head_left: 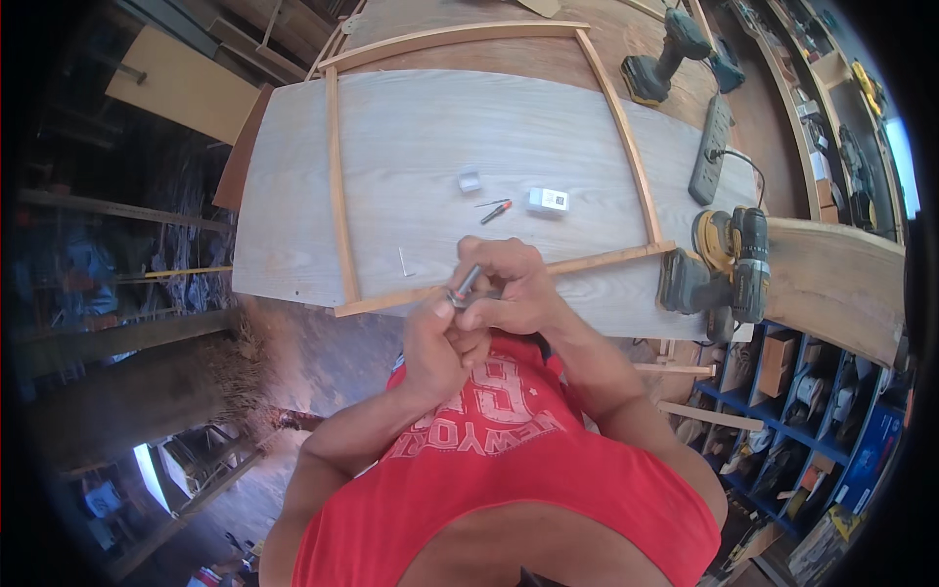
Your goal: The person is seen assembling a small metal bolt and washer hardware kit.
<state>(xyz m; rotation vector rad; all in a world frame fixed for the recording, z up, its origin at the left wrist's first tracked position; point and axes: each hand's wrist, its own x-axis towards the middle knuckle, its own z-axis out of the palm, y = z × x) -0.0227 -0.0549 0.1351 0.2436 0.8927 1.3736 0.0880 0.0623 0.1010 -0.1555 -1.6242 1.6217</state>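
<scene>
Metal piece (470, 282) in hand, the person I am watching bends close over the near edge of the pale worktop (284, 176). The left hand (435, 350) pinches its lower end by the thumb, and the right hand (518, 279) curls thumb and fingers round the rest; both grips are pressed in on it, hiding too much for me to say what kind it is. A wooden frame (335, 186) lies on the worktop, its far strip out past the far edge. Its four strips already make a closed outline, though I can't tell whether the corners are fastened. Inside it lie a small box (549, 201), a white cap (469, 182), a red-tipped tool (496, 211) and, toward the left strip, a thin white piece (403, 262). A cordless drill (750, 269) sits by the right edge. By my judgement, the outline is formed, while the metal piece is yet to be fitted or put down.
</scene>
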